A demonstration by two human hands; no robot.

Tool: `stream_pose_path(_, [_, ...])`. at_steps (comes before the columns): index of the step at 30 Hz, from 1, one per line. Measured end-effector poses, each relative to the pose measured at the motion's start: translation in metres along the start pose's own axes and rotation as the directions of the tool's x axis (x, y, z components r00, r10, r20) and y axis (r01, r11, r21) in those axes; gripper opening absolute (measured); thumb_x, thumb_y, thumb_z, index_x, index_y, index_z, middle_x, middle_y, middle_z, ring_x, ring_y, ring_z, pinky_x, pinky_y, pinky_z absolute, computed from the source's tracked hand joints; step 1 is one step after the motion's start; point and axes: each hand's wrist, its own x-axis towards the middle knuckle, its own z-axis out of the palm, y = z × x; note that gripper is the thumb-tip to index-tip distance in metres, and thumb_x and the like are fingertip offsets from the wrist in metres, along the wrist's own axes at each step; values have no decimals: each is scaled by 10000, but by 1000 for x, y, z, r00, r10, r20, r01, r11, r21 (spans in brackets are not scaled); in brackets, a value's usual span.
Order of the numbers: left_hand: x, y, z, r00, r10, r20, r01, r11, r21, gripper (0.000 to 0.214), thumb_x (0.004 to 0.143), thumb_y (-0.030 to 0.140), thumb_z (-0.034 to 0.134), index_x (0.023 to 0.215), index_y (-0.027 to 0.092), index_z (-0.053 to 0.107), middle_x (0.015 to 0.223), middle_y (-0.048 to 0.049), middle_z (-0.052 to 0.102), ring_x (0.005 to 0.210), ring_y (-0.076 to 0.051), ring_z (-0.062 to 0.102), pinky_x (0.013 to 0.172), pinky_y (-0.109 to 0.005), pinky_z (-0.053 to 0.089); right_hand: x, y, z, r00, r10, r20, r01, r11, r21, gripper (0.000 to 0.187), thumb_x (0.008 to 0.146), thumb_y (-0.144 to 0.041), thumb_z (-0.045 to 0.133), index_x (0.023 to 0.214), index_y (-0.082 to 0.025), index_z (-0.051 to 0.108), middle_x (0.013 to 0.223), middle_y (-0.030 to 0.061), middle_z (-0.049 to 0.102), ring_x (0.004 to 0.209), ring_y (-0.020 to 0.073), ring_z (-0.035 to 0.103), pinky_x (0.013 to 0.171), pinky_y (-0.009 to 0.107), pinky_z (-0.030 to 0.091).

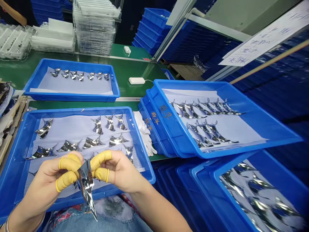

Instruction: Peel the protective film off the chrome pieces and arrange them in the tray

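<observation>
Here's the shiny metal piece (87,183), lower left of the frame, pinched at its upper end by left hand (64,174) and right hand (113,167), equally near, exact contacts partly hidden; its long tip slants down, away from the blue tray (140,146) beyond.

The handwritten sheet (263,40) runs past the right edge (too blurred to read). The left hand (45,177) partly hides one chrome piece (32,173).

bench (145,68): green top
frame (175,31): metal, by bench's far right
pallet (185,71): wood, behind bench
sign (264,38): white paper, handwritten
</observation>
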Motion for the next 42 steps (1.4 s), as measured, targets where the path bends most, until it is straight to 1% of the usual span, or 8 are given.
stream_pose_path(3, [-1, -1, 0, 1000, 12, -5, -12, 1000, 1, 197, 869, 402, 724, 761, 250, 789, 797, -44, 708, 777, -196, 616, 689, -274, 517, -6, -6, 0, 995, -95, 24, 98, 967, -235, 264, 793, -395, 810, 890, -160, 738, 755, 4, 695, 683, 92, 625, 708, 226, 538])
stream_pose_path(7, [0, -4, 4, 998, 13, -55, -11, 999, 34, 165, 841, 390, 757, 756, 251, 786, 761, -20, 686, 759, -174, 613, 691, -241, 523, -11, -8, 5, 961, -257, 106, 271, 783, -559, 263, 862, -425, 731, 802, -170, 712, 722, 9, 678, 674, 112, 603, 699, 237, 532])
stream_pose_path(15, [-8, -5, 4, 994, -49, -93, 54, 998, 45, 132, 849, 394, 747, 886, 287, 816, 872, -23, 735, 808, -188, 669, 742, -254, 564, -18, -8, 6, 916, -391, 96, 342, 631, -696, 207, 941, -354, 610, 832, -178, 620, 709, 16, 637, 632, 127, 575, 644, 249, 510])
stream_pose_path(20, [-8, -4, 4, 983, -91, -157, 104, 991, 81, 209, 886, 442, 692, 1000, 314, 810, 953, -24, 796, 890, -220, 722, 809, -269, 569, -20, -12, 8, 909, -413, 60, 364, 714, -598, 247, 921, -402, 631, 816, -179, 627, 726, 26, 653, 658, 137, 591, 639, 259, 516])
stream_pose_path(24, [-6, -7, 2, 982, -102, -159, 122, 985, 118, 208, 911, 427, 662, 987, 307, 813, 929, -25, 803, 865, -219, 726, 796, -274, 574, -21, -10, 11, 959, -279, -45, 244, 897, -369, 272, 878, -429, 687, 808, -169, 652, 738, 30, 664, 679, 141, 599, 653, 271, 531])
stream_pose_path(27, [-5, -10, -1, 987, -108, -115, 121, 987, 108, 244, 903, 434, 669, 1050, 300, 810, 987, -49, 804, 905, -245, 724, 822, -308, 579, -21, -8, 12, 980, -170, -105, 144, 964, -224, 296, 823, -458, 753, 837, -171, 679, 783, 32, 685, 694, 137, 609, 679, 276, 546])
stream_pose_path(34, [-3, -6, -2, 995, -90, -42, 94, 988, 119, 280, 932, 447, 626, 1104, 307, 796, 925, -39, 792, 849, -226, 719, 795, -291, 563, -16, -10, 11, 984, -20, -179, 9, 998, -64, 336, 675, -440, 882, 739, -174, 686, 700, 6, 669, 637, 126, 608, 693, 284, 565])
stream_pose_path(42, [-6, -4, 4, 992, -121, -32, 123, 991, 55, 287, 950, 442, 586, 1045, 285, 808, 884, -50, 748, 818, -232, 663, 784, -317, 536, -14, -3, 6, 973, -14, -230, 17, 1000, 10, 319, 627, -392, 915, 734, -176, 706, 668, -10, 671, 606, 110, 601, 654, 258, 547])
